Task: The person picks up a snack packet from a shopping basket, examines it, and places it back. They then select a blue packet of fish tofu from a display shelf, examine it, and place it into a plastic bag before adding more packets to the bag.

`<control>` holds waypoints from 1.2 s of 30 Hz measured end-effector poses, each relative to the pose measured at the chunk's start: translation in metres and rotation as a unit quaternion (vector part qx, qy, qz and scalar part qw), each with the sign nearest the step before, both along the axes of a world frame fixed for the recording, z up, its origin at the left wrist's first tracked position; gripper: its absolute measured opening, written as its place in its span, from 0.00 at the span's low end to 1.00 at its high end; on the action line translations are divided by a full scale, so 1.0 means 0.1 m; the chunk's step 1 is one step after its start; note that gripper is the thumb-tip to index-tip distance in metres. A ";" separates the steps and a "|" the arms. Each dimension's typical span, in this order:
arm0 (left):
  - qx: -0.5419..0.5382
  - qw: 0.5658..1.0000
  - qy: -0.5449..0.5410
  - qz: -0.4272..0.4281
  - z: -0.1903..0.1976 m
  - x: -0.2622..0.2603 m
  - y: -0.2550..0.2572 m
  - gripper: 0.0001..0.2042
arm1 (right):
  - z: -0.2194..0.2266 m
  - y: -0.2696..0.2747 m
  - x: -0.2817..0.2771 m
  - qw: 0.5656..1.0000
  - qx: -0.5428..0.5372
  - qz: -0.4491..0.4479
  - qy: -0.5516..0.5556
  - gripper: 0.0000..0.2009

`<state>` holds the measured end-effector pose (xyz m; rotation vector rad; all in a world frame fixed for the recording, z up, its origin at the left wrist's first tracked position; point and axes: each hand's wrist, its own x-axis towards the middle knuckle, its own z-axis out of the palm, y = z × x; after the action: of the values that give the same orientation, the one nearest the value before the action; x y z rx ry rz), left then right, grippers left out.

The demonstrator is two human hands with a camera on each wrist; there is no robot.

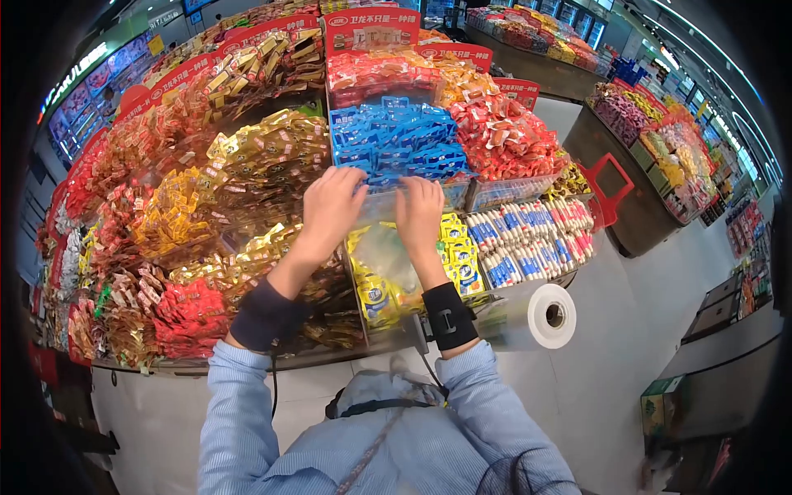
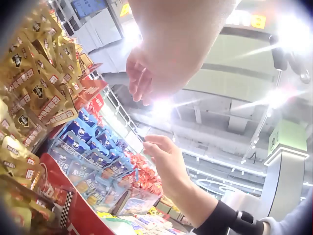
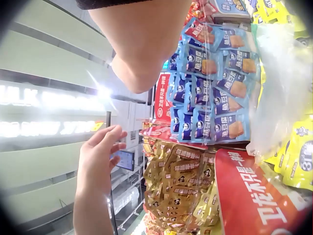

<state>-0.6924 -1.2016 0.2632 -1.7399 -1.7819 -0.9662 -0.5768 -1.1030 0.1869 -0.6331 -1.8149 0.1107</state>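
My left hand (image 1: pixel 332 205) hovers at the near edge of the bin of blue snack packets (image 1: pixel 396 140), its fingers loosely bent and nothing visible in them. Level with it and a short gap to the right is my right hand (image 1: pixel 419 213), fingers pointing forward, also without anything visible in its grasp. The left wrist view shows both hands raised above the packets, apart from each other. Below and between my wrists, a clear plastic bag (image 1: pixel 386 257) lies crumpled over yellow snack packets (image 1: pixel 375 299); the bag (image 3: pixel 279 88) also shows in the right wrist view.
Gold packets (image 1: pixel 268 161) fill bins on the left, red packets (image 1: pixel 505 136) a bin at right. White-and-blue packets (image 1: pixel 520 239) lie near a roll of clear bags (image 1: pixel 551 317) at the counter's front. A red plastic handle (image 1: pixel 609 191) stands at the right corner. Clear dividers separate the bins.
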 end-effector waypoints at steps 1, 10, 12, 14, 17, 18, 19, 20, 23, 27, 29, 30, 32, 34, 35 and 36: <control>-0.005 0.999 -0.035 0.002 0.00 0.00 -0.13 0.07 | 0.01 -0.06 0.04 1.000 -0.009 0.005 0.011 0.12; 0.033 0.987 -0.157 -0.022 -0.44 0.05 -1.20 0.07 | -0.43 -0.94 0.24 0.983 -0.160 0.055 0.064 0.11; -0.002 0.976 -0.216 -0.015 -0.55 0.09 -1.35 0.08 | -0.63 -1.13 0.30 0.975 -0.209 0.056 0.049 0.11; -0.012 0.970 -0.240 -0.019 -0.64 0.10 -1.47 0.08 | -0.73 -1.30 0.38 0.959 -0.269 0.062 0.056 0.11; -0.009 0.941 -0.335 -0.046 -0.76 0.15 -1.62 0.08 | -0.91 -1.54 0.51 0.913 -0.386 0.084 0.105 0.11; -0.010 0.926 -0.374 -0.057 -0.80 0.18 -1.67 0.08 | -0.92 -1.62 0.58 0.901 -0.410 0.089 0.112 0.11; -0.009 0.909 -0.411 -0.069 -0.85 0.22 -1.71 0.09 | -0.88 -1.70 0.65 0.889 -0.432 0.093 0.120 0.11; -0.009 0.890 -0.448 -0.080 -0.89 0.25 -1.74 0.09 | -0.88 -1.76 0.72 0.877 -0.453 0.097 0.128 0.10; -0.022 0.880 -0.463 -0.101 -1.02 0.38 -1.81 0.08 | -1.33 -1.82 0.91 0.864 -0.472 0.122 0.130 0.10; -0.018 0.869 -0.478 -0.124 -1.10 0.66 -1.81 0.08 | -1.39 -1.98 1.25 0.824 -0.537 0.148 0.104 0.08; -0.020 0.863 -0.488 -0.126 -1.18 0.83 -1.80 0.07 | -1.52 -2.01 1.46 0.812 -0.559 0.158 0.067 0.08; -0.023 0.855 -0.501 -0.129 -1.20 0.95 -1.80 0.07 | -1.54 -2.03 1.59 0.791 -0.581 0.169 0.085 0.08; -0.030 0.839 -0.526 -0.137 -1.21 1.22 -1.76 0.07 | -1.57 -2.06 1.89 0.750 -0.622 0.191 0.122 0.08; -0.055 0.826 -0.541 -0.147 -1.22 1.56 -1.68 0.08 | -1.68 -2.05 2.25 0.733 -0.636 0.196 0.140 0.08; -0.066 0.820 -0.548 -0.151 -1.23 1.75 -1.65 0.08 | -1.73 -2.04 2.46 0.724 -0.644 0.200 0.145 0.08; -0.076 0.813 -0.556 -0.154 -1.24 1.96 -1.61 0.08 | -1.69 -2.03 2.68 0.716 -0.651 0.204 0.149 0.08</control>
<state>-0.4968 -1.3625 0.1395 -1.6805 -2.2534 -2.4006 -0.3087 -1.3061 0.0184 -1.0430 -1.2837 1.8067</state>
